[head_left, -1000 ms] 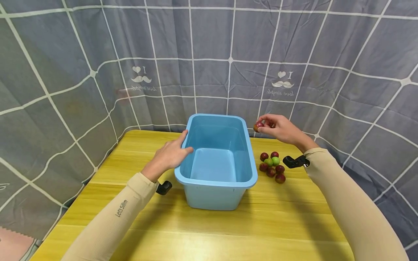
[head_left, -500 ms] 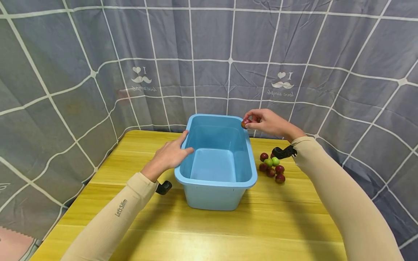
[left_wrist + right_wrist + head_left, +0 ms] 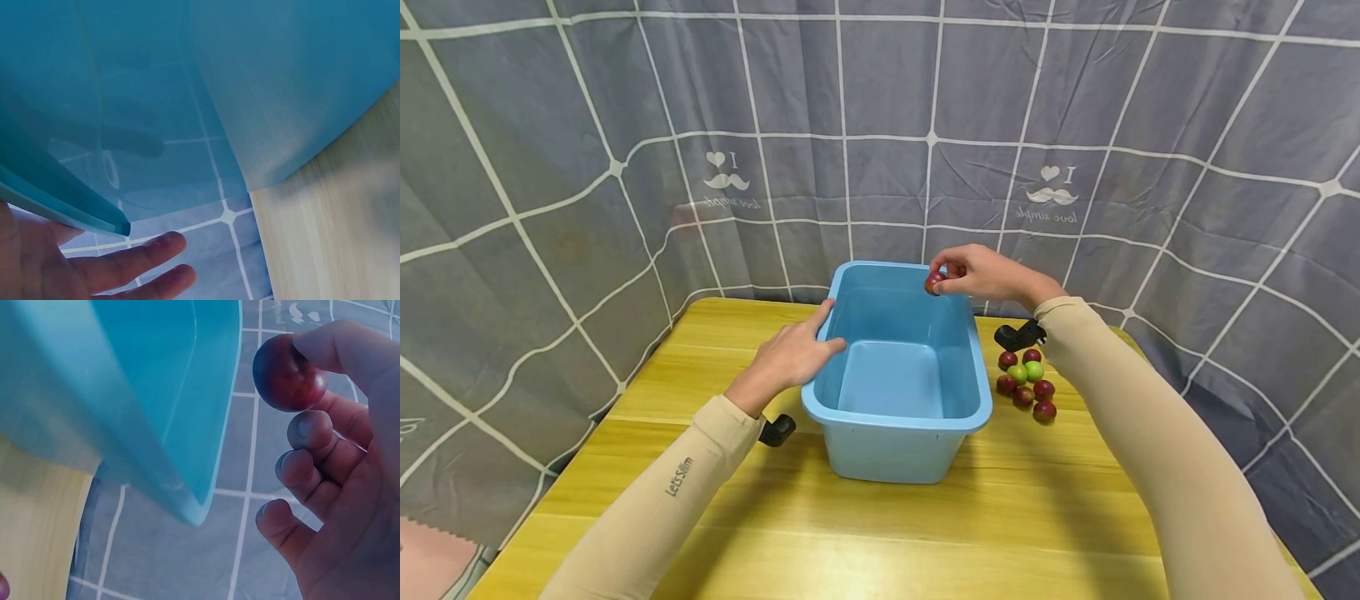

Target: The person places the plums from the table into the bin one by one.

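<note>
My right hand [image 3: 981,272] pinches a dark red plum [image 3: 933,284] between thumb and fingertips, above the far right part of a blue plastic tub [image 3: 895,419]. In the right wrist view the plum [image 3: 284,378] sits at the fingertips, beside the tub's rim [image 3: 199,509], and the other fingers are bent with nothing in them. My left hand [image 3: 793,354] rests across the tub's left rim, thumb over the inner side. Its fingers [image 3: 134,265] lie outside, nearly straight, in the left wrist view. Inside the tub only the bare floor shows.
Several dark red plums [image 3: 1043,412] and two green ones [image 3: 1033,371] lie grouped on the wooden table [image 3: 880,537], right of the tub. A grey curtain [image 3: 880,192] with white grid lines hangs behind and at both sides.
My right hand has carried the plum leftward, from beyond the tub's right side to over its interior. The left hand, the tub and the plums on the table have stayed put.
</note>
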`<state>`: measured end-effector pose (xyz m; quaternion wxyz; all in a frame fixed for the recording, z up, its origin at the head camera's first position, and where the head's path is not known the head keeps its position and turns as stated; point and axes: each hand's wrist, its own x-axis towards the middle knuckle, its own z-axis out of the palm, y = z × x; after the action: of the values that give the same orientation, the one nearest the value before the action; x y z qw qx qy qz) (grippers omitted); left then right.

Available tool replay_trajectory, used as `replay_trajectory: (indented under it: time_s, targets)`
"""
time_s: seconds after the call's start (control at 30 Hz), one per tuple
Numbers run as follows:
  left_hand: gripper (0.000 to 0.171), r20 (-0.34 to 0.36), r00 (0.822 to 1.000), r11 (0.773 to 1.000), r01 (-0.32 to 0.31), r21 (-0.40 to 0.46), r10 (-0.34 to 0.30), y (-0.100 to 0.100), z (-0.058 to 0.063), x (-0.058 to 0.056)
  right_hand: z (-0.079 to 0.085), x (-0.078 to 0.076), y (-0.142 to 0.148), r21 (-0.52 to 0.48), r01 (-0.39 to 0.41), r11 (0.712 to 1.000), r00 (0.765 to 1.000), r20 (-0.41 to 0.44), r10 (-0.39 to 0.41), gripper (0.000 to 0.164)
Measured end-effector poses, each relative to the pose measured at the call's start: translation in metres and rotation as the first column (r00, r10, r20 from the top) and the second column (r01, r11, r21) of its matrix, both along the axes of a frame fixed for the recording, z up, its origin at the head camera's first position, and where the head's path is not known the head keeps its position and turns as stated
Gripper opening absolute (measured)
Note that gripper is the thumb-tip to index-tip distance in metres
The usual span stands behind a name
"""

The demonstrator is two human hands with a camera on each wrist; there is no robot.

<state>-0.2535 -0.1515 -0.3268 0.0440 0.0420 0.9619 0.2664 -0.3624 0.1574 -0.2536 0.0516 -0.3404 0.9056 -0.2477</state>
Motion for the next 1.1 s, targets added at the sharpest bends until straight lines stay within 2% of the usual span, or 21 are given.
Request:
replay_trajectory:
  time_s: [0.33, 0.7, 1.1]
  targets:
    - [0.080, 0.001, 1.000, 1.000, 0.000, -0.003, 0.000, -0.002, 0.001, 0.002, 0.002, -0.004, -0.033, 0.060, -0.052, 0.997, 0.998, 0.046, 0.049, 0.023]
    - [0.079, 0.005, 1.000, 1.000, 0.002, 0.006, -0.002, -0.003, -0.001, 0.001, -0.009, -0.013, -0.060, 0.183, -0.104, 0.978, 0.990, 0.115, 0.084, 0.019]
    - [0.079, 0.001, 1.000, 1.000, 0.016, -0.005, -0.016, -0.001, 0.001, 0.002, -0.023, -0.017, -0.073, 0.260, -0.063, 0.964, 0.984, 0.178, 0.016, 0.019]
